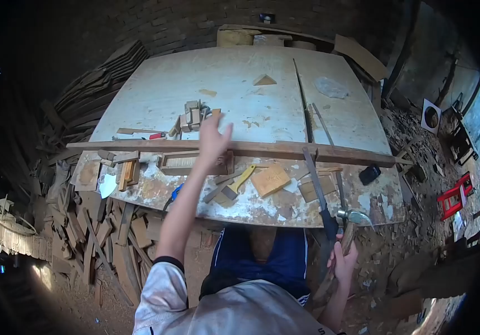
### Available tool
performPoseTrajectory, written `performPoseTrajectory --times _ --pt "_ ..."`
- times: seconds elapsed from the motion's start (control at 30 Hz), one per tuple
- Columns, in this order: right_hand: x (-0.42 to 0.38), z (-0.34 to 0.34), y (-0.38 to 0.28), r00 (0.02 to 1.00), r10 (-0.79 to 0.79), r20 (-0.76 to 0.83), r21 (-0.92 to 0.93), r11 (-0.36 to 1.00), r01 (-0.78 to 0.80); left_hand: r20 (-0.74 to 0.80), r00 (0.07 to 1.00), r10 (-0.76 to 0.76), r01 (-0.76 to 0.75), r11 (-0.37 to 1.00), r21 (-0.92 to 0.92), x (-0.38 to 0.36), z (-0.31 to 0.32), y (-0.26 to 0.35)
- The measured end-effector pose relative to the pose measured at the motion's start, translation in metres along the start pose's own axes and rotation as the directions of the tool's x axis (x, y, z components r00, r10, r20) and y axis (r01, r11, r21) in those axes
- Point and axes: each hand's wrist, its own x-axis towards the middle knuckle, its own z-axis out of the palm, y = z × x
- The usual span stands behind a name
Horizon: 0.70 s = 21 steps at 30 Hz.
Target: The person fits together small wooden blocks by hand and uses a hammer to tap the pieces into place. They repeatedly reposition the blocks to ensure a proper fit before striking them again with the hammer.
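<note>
My left hand [215, 139] reaches over the long wooden beam [268, 149], its fingers spread beside a small stack of wood blocks [192, 115]. One light block [216, 113] lies right at its fingertips. At the lower right, my right hand [343, 259] is wrapped round the wooden handle of a claw hammer [354, 216], with the metal head up near the table's front edge. A dark handsaw [318, 190] leans beside the hammer, its handle close to my right hand; whether the fingers touch it is unclear.
On the table [240, 72] lie a yellow-handled brush [241, 181], a square wood block [270, 179], a black box [369, 175], a wooden triangle [264, 80] and a plastic bag [331, 87]. Scrap wood [111, 240] covers the floor at left; a red stool [454, 196] stands right.
</note>
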Motion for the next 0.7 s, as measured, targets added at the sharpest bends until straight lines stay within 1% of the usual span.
performPoseTrajectory --times 0.03,0.07,0.1,0.17,0.23,0.27,0.37,0.4,0.5,0.6,0.7 --pt "-0.001 -0.001 0.001 1.0 -0.006 -0.004 0.002 1.0 0.006 -0.005 1.0 0.005 -0.005 1.0 -0.002 0.004 0.002 0.0" --pt "-0.001 -0.001 0.001 1.0 -0.014 -0.007 0.004 1.0 0.014 -0.095 0.995 -0.032 0.05 0.98 0.192 0.018 0.015 -0.032" --pt "0.0 0.004 0.001 1.0 -0.019 -0.011 0.033 0.999 0.02 -0.039 0.987 -0.159 0.164 0.955 0.249 0.045 -0.006 -0.035" --pt "-0.009 -0.001 0.0 0.999 0.001 -0.035 0.034 0.999 0.0 0.001 0.932 -0.362 0.345 0.891 0.296 0.054 0.003 -0.076" --pt "-0.015 -0.004 0.0 0.998 0.008 -0.056 0.03 1.0 -0.006 0.008 0.888 -0.46 0.428 0.832 0.353 0.059 0.013 -0.11" --pt "-0.017 -0.007 0.0 0.998 0.013 -0.065 0.026 1.0 -0.011 0.009 0.861 -0.509 0.468 0.798 0.381 0.058 0.018 -0.115" --pt "-0.026 -0.015 0.005 0.996 0.016 -0.085 -0.002 1.0 -0.016 -0.018 0.842 -0.539 0.473 0.721 0.506 0.055 0.006 -0.067" --pt "-0.027 -0.018 0.007 0.995 0.018 -0.098 0.008 1.0 -0.017 -0.029 0.852 -0.522 0.457 0.716 0.528 0.057 0.014 -0.071" --pt "-0.033 -0.025 0.01 0.992 0.021 -0.124 0.028 0.999 -0.018 -0.13 0.881 -0.454 0.455 0.741 0.494 0.058 0.036 -0.101" --pt "-0.036 -0.028 0.01 0.99 0.006 -0.143 0.044 0.999 0.0 -0.097 0.834 -0.543 0.543 0.776 0.321 0.068 0.031 -0.116" --pt "-0.037 -0.031 0.016 0.987 0.006 -0.162 0.074 0.997 0.006 0.038 0.843 -0.537 0.475 0.776 0.414 0.071 0.013 -0.112"
